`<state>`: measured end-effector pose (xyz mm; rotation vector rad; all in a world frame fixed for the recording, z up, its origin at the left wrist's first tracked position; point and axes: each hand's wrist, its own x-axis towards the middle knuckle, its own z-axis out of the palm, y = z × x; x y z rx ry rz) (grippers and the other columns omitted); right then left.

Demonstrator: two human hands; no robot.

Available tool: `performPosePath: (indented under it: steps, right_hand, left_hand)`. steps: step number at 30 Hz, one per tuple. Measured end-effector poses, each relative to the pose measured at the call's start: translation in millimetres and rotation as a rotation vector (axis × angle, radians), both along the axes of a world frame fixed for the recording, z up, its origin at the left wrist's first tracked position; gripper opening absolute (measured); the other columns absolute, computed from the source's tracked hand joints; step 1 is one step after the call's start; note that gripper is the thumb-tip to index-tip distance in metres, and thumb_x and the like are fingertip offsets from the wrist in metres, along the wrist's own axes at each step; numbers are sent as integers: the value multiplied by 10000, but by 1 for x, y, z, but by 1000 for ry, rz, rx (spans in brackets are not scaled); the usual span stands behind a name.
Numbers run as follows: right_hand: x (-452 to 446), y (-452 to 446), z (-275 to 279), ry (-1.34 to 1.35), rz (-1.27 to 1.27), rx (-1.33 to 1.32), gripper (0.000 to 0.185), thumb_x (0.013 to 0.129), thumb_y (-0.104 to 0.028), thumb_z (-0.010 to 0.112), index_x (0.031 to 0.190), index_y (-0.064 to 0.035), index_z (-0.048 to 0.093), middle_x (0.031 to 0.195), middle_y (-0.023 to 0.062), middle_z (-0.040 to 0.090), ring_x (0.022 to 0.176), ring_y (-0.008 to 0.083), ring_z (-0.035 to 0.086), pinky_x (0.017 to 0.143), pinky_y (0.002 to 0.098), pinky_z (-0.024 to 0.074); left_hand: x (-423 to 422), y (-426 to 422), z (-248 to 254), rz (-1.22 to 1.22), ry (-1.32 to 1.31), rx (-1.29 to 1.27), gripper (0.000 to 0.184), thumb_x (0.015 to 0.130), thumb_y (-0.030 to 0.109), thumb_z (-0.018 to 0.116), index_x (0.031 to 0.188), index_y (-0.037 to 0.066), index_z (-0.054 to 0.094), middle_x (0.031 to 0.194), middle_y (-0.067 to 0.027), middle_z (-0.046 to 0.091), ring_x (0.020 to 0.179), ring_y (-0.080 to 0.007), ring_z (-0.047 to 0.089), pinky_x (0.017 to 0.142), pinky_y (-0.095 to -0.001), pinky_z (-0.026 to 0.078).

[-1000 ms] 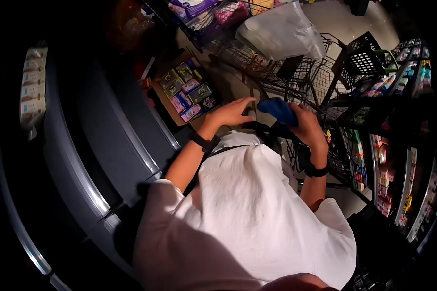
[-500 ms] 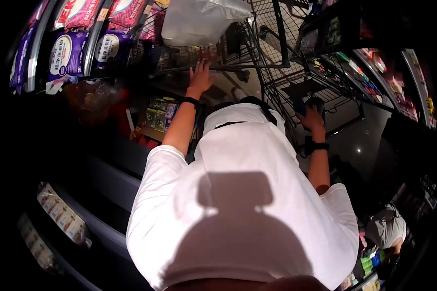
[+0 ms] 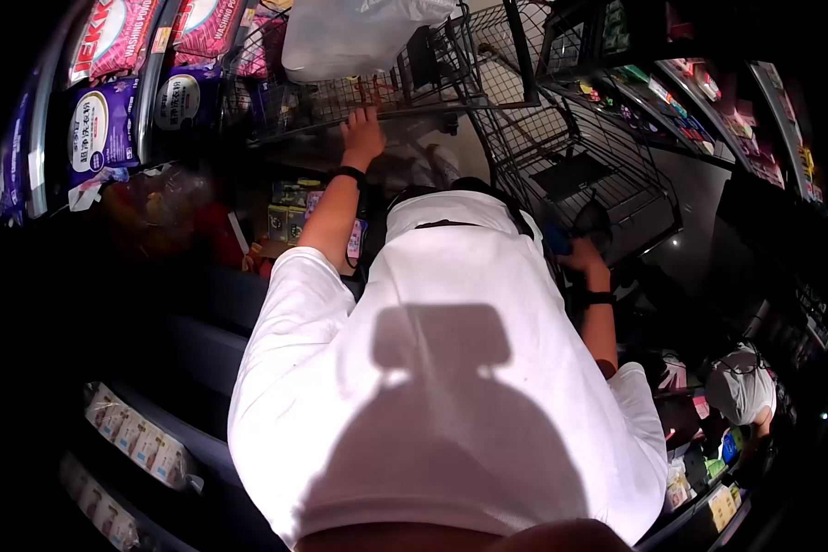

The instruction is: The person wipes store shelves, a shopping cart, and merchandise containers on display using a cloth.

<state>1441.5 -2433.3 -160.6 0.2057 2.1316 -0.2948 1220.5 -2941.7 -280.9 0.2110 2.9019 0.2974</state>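
Note:
My left hand [image 3: 362, 138] reaches forward to the near edge of a wire shopping cart [image 3: 340, 95], its fingers drawn together and bent over the bar. In that cart sits a large translucent plastic bin or bag [image 3: 363, 41]. On the right, my right hand [image 3: 584, 256] is closed at the near end of a second wire cart [image 3: 607, 152], by its blue handle part [image 3: 557, 239]; the fingers are partly hidden. A dark rounded object [image 3: 592, 218] is just beyond this hand.
Bags of washing powder [image 3: 103, 129] fill shelves at the left. Small boxed goods [image 3: 285, 221] stand low beside my left arm. Dark shelf edges [image 3: 202, 442] run behind at lower left, with wrapped packs [image 3: 143, 435]. Another person [image 3: 741, 386] is at the lower right.
My left hand went from spread fingers to fingers drawn together at the cart's edge. My right hand moved slightly back toward my body. The view shifted, with the shelves sliding left.

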Motion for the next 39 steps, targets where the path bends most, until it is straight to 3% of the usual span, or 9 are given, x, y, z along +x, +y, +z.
performPosePath:
  steps: [3,7,8,13,17,21,25,34,39]
  right_hand:
    - [16,-17,9,-205,9,69,616,675,-432,773,1150,-56,655,1157,277,615,1072,408,604,894,446,510]
    - [63,-31,-17,-133,-78,132,411,714,-309,718,1003,-17,700,1093,250,643,1044,377,630,862,446,525]
    - [56,-41,-5,-266,-93,107,361,714,-262,684,974,-13,705,1117,225,643,1068,371,620,871,435,523]
    - [70,-61,0,-346,-143,210,365,687,-227,635,997,-50,711,1147,205,639,1053,368,632,860,437,521]
    - [120,-61,-21,-152,-166,72,299,739,-273,615,913,-54,720,1027,206,676,981,391,650,819,466,522]
    - [145,-74,-66,272,-78,36,165,868,-178,542,917,-55,641,945,226,664,880,392,662,719,460,533]
    - [177,-76,-112,674,-170,-49,107,877,-139,537,829,-60,591,787,210,614,810,358,657,653,463,526]
    - [172,-37,-28,-36,-331,142,194,838,-225,581,900,-57,655,886,207,650,872,378,652,727,466,522]
    - [176,-18,-26,-145,-346,184,223,828,-258,592,922,-70,667,928,201,652,902,377,649,755,460,520]
  left_hand:
    - [-4,2,4,21,-108,-23,573,792,215,679,1281,41,435,1217,-187,438,1170,-389,411,931,-593,338]
    - [-6,6,2,35,-69,-25,599,743,271,712,1227,47,441,1218,-176,459,1161,-391,431,914,-548,378]
    - [-5,8,4,40,-63,-38,610,750,276,700,1242,47,420,1216,-179,461,1152,-386,439,907,-543,383]
    - [-4,7,6,63,-112,-41,591,762,274,692,1242,59,421,1230,-178,453,1160,-386,431,910,-534,386]
    - [-2,6,6,24,-46,-35,511,748,241,675,1180,67,464,1173,-160,499,1151,-369,455,875,-543,404]
    - [-3,9,9,63,-34,-15,493,758,232,651,1187,70,471,1158,-153,507,1154,-366,453,877,-537,412]
    - [-4,9,8,41,-28,4,483,794,241,636,1196,35,464,1180,-186,476,1148,-394,435,900,-536,401]
    - [-2,11,-9,90,18,-57,546,720,376,725,1100,76,474,1130,-153,471,1115,-375,446,861,-549,415]
    - [-11,16,-1,114,-155,-44,584,764,286,661,1212,18,398,1198,-190,430,1182,-396,382,889,-560,378]
